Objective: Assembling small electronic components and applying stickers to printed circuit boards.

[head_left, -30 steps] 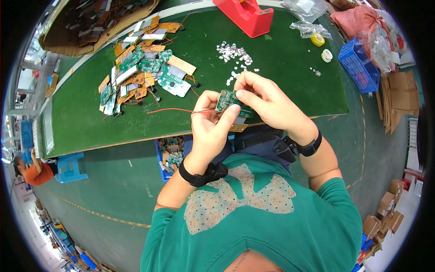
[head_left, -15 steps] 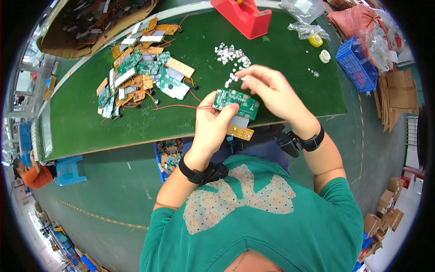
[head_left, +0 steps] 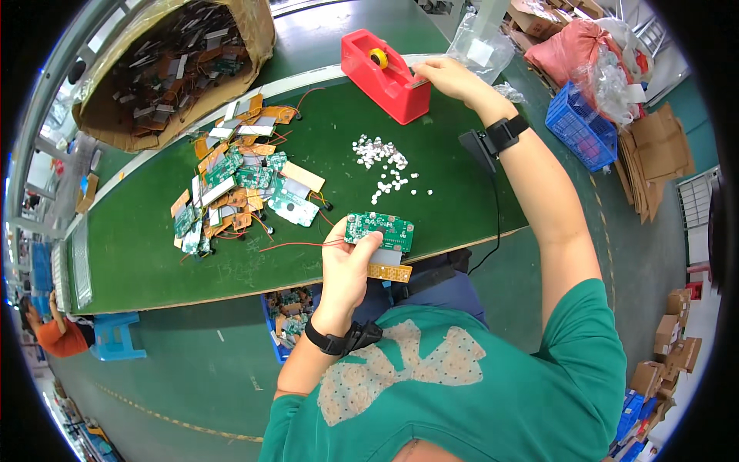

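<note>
My left hand (head_left: 346, 268) holds a green circuit board (head_left: 398, 231) over the table's near edge, with the thumb pressed on its face. From the board hang a grey-white flat piece (head_left: 387, 260) and an orange perforated strip (head_left: 390, 272); a red wire (head_left: 296, 245) trails off to the left. At the far side, my right hand (head_left: 454, 77) pinches at the front end of a red tape dispenser (head_left: 385, 86) with a yellow-cored roll (head_left: 378, 58) in it. Whatever is between those fingertips is too small to make out. Small white pieces (head_left: 379, 152) lie scattered between the hands.
A heap of circuit boards (head_left: 254, 179) with orange strips and wires covers the table's left part. Behind it, a cardboard box (head_left: 104, 115) holds more boards. A blue crate (head_left: 577, 127) stands at the right. Far left, a person (head_left: 61, 335) sits near a blue stool (head_left: 119, 339).
My right hand has left the white pieces and reached forward to the tape dispenser. My left hand still grips the board. The whole view has shifted, bringing more of the box into sight.
</note>
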